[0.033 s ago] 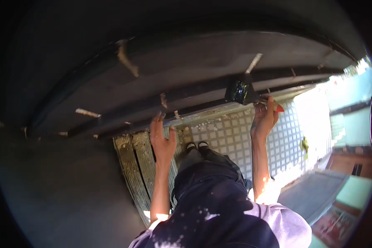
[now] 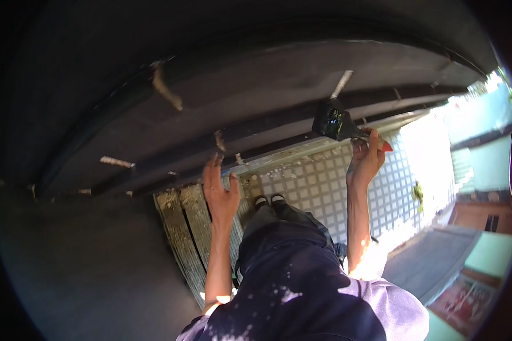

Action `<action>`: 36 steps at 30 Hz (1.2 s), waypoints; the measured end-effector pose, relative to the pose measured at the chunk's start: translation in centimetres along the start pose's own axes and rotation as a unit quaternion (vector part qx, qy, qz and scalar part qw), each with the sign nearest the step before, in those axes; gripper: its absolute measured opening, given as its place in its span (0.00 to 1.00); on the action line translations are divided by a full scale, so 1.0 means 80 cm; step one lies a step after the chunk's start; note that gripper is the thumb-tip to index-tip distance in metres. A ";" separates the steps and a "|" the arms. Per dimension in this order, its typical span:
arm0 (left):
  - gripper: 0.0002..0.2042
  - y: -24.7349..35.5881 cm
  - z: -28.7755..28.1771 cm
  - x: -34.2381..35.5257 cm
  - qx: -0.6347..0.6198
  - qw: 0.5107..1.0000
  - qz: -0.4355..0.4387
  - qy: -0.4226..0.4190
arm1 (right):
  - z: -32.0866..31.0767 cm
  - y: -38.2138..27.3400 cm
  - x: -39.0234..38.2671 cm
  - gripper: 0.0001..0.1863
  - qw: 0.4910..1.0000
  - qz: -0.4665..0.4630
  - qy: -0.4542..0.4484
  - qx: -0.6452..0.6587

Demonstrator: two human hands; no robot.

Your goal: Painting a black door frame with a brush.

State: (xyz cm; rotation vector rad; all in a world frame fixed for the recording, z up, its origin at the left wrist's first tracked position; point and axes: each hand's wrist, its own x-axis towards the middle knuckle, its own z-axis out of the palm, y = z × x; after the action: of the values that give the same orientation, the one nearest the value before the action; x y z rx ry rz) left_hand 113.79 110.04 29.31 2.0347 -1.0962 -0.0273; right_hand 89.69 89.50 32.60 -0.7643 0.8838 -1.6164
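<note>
My right hand [image 2: 365,166] grips a wide paintbrush [image 2: 334,122] by its handle. The handle's red end pokes out past my fingers, and the bristle end looks black and shiny. In front of the dark panelled surface [image 2: 250,94] the brush head overlaps one of the ridges; I cannot tell whether it touches. Pale, unevenly shaped patches are scattered over that dark surface. My left hand [image 2: 220,190] holds nothing, its fingers stretched up and its thumb apart. Its fingertips are by the surface's lower edge, below a pale patch; contact is unclear.
Weathered wooden planks [image 2: 179,227] lie beside my left forearm. Under me is a patterned tile floor [image 2: 318,182], where my sandalled feet [image 2: 269,200] stand. A pale ledge [image 2: 290,162] borders the dark surface. At right are a grey slab [image 2: 432,253] and pale green walls [image 2: 483,153].
The brush head has tipped slightly up, away from me, in my right hand. The dark surface has shifted a little left in view. My left hand looks nearly the same.
</note>
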 end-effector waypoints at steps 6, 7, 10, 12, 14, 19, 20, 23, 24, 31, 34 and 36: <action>0.30 0.007 0.010 0.029 0.039 0.997 0.024 -0.067 | -0.071 -0.047 0.086 0.15 0.978 -0.132 0.123 -0.109; 0.30 0.010 0.009 0.030 0.033 0.996 0.032 -0.074 | -0.071 -0.059 0.096 0.16 0.973 -0.152 0.131 -0.118; 0.31 0.015 0.006 0.037 0.054 0.993 0.065 -0.087 | -0.085 -0.075 0.142 0.18 0.938 -0.227 0.139 -0.221; 0.32 0.016 0.009 0.042 0.118 0.983 0.041 -0.134 | -0.091 -0.082 0.170 0.21 0.916 -0.253 0.143 -0.275; 0.33 0.018 0.011 0.045 0.111 0.984 0.042 -0.131 | -0.101 -0.081 0.196 0.20 0.887 -0.305 0.147 -0.315; 0.34 0.020 0.008 0.053 0.112 0.983 0.025 -0.140 | -0.095 -0.092 0.232 0.16 0.845 -0.308 0.112 -0.422; 0.34 0.019 0.009 0.055 0.113 0.983 0.027 -0.143 | -0.100 -0.091 0.244 0.15 0.836 -0.321 0.085 -0.437; 0.35 0.032 0.005 0.059 0.104 0.983 0.010 -0.150 | -0.095 -0.089 0.251 0.12 0.814 -0.329 0.040 -0.478; 0.36 0.037 0.005 0.060 0.093 0.984 -0.011 -0.155 | -0.091 -0.087 0.249 0.11 0.800 -0.326 0.022 -0.503; 0.38 0.028 0.003 0.061 0.091 0.984 0.001 -0.156 | -0.073 -0.074 0.245 0.08 0.757 -0.359 -0.072 -0.541; 0.38 0.027 0.004 0.062 0.081 0.986 0.015 -0.145 | -0.060 -0.066 0.228 0.06 0.745 -0.334 -0.105 -0.568; 0.39 0.027 0.005 0.063 0.086 0.984 0.015 -0.153 | -0.048 -0.056 0.203 0.07 0.742 -0.340 -0.118 -0.566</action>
State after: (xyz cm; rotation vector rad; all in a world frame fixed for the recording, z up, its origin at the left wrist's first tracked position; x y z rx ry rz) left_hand 115.34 105.57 32.16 2.2181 -1.3593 -0.2442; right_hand 80.92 74.80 35.06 -2.3172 1.5010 -1.3566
